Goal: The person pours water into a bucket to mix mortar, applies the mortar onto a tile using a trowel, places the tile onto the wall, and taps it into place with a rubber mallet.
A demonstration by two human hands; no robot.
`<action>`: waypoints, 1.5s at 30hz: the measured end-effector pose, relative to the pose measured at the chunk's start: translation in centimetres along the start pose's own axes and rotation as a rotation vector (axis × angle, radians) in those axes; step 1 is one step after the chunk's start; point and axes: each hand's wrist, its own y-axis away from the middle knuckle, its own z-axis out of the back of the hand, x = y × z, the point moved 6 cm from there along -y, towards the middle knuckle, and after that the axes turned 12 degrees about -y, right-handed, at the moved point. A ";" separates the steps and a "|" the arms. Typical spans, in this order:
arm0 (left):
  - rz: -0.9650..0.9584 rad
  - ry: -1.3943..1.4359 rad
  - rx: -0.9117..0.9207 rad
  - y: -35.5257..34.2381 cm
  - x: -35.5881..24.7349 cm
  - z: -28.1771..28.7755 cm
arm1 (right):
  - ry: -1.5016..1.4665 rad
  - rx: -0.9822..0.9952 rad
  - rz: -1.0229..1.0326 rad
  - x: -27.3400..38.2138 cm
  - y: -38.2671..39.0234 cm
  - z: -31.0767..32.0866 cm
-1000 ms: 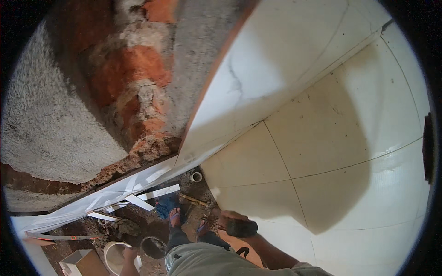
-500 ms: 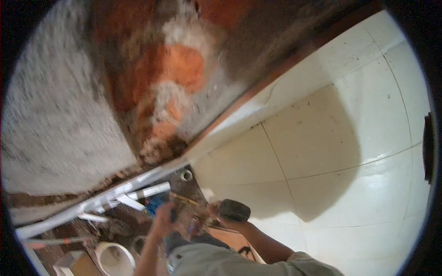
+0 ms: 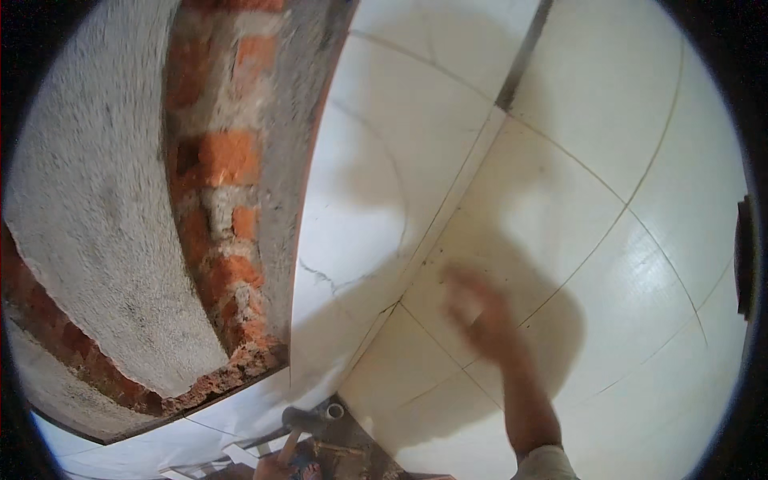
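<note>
My right hand [image 3: 484,316] is raised over the pale tiles, blurred by motion. Its thumb and fingers look apart and nothing shows between them. At the lower edge, my left hand [image 3: 274,468] is closed around the wooden handle of a mallet [image 3: 302,418] with a dark, rounded head. The mallet's head points up, beside a white pipe end [image 3: 334,411] that stands in a dark opening at the corner of the tiles. Most of the left hand is cut off by the picture's edge.
A rough grey plastered wall [image 3: 112,176] on the left has a chiselled channel baring orange bricks [image 3: 228,160]. White tiles [image 3: 352,232] line the wall beside it, meeting the tiled floor [image 3: 640,320]. White strips [image 3: 240,454] and debris lie at the bottom.
The mallet has passed from my right hand to my left. My right hand has risen away over the tiles, and the view has swung to the right.
</note>
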 end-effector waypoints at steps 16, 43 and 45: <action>0.252 0.197 -0.011 5.6 -2.5 1.5 | 0.413 -0.390 0.429 2.7 -16.8 13.4; 0.344 0.214 -0.032 5.3 -2.8 0.3 | 0.192 0.005 0.202 -0.3 -16.9 15.2; 0.510 0.503 -0.065 4.1 -4.9 2.2 | 0.167 -0.033 0.213 -0.1 -16.5 15.5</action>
